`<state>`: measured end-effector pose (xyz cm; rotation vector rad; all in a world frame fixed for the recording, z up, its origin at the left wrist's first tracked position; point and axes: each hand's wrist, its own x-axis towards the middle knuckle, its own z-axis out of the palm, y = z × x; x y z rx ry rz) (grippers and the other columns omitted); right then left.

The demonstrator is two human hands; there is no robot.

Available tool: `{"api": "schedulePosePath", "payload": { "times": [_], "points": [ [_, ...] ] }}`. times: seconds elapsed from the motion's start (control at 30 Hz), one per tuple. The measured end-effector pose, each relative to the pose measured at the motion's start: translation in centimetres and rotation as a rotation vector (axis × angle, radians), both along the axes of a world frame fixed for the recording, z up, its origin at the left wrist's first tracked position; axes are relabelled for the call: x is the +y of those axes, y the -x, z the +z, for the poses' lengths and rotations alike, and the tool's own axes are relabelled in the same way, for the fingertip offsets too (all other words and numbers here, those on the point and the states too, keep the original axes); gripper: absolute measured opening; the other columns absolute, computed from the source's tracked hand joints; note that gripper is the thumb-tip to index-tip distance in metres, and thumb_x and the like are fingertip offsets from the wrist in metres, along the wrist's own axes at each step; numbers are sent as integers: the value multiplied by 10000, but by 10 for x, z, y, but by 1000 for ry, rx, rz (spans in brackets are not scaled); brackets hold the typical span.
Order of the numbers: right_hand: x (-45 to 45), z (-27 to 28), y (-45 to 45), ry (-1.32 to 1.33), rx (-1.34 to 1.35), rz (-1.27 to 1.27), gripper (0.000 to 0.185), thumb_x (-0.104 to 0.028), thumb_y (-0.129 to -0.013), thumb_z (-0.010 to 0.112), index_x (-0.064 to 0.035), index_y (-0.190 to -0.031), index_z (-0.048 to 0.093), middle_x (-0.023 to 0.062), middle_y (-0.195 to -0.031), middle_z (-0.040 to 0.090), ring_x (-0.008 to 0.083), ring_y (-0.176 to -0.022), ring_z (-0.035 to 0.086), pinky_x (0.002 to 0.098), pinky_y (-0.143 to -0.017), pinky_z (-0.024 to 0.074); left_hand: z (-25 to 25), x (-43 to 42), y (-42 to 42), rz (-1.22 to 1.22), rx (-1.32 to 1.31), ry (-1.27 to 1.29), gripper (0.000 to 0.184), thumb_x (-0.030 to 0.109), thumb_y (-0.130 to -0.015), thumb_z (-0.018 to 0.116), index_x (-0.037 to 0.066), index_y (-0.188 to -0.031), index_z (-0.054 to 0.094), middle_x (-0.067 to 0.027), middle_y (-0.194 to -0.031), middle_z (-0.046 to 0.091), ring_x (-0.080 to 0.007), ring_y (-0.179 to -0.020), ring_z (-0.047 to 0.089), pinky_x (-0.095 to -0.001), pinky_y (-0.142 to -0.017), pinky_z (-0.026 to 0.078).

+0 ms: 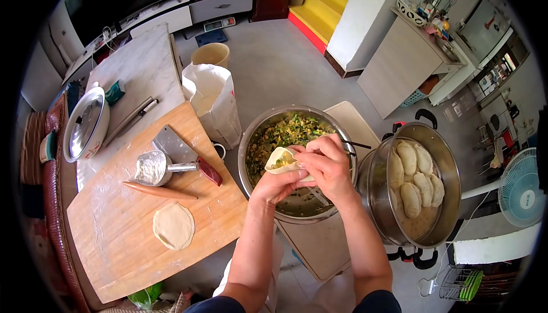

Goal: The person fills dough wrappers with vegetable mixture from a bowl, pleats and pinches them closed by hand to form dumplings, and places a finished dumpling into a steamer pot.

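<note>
My left hand [274, 187] cradles a folded dumpling [281, 160] with filling showing at its open side. The fingers of my right hand [326, 163] pinch the dumpling's edge from the right. Both hands are above a steel bowl [244, 170] of chopped green and yellow filling [288, 129]. Dark thin sticks [357, 144] stick out past the bowl's right rim, partly hidden by my right hand. On the wooden board [120, 244] to the left lies a flat dough wrapper [173, 226], near a rolling pin [160, 190].
Several shaped dumplings [411, 200] sit in a steel steamer pot [454, 182] on the right. A flour scoop [153, 167] and dough scraper [173, 144] are on the board. Behind stand a white sack [220, 107] and lidded basin [88, 122]. A fan [520, 187] stands far right.
</note>
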<state>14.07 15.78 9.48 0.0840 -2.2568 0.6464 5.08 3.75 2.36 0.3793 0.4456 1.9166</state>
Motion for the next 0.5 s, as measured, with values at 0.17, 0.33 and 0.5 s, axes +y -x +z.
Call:
{"api": "schedulePosePath", "payload": {
  "times": [0.17, 0.33, 0.5],
  "points": [
    [2, -2, 3, -13, 21, -3, 147, 27, -687, 726, -31, -814, 679, 41, -838, 601, 238, -838, 532, 350, -693, 483, 2, 1, -1, -8, -5, 9, 506, -23, -846, 722, 41, -1289, 486, -127, -1171, 608, -269, -1091, 647, -464, -872, 620],
    [3, -2, 5, -48, 25, 22, 166, 22, -687, 716, -21, -839, 665, 50, -837, 604, 244, -821, 539, 342, -694, 487, 1, 1, -2, -6, -10, 22, 516, -29, -852, 713, 41, -1307, 480, -127, -1188, 607, -276, -1100, 645, -473, -881, 616],
    [4, 6, 4, -113, -29, 41, 227, -11, -688, 708, -12, -913, 682, 55, -841, 613, 245, -815, 552, 340, -704, 492, -2, -1, -1, 2, -8, 15, 537, -33, -872, 691, 43, -1353, 464, -140, -1230, 608, -292, -1129, 636, -501, -911, 599]
  ]
}}
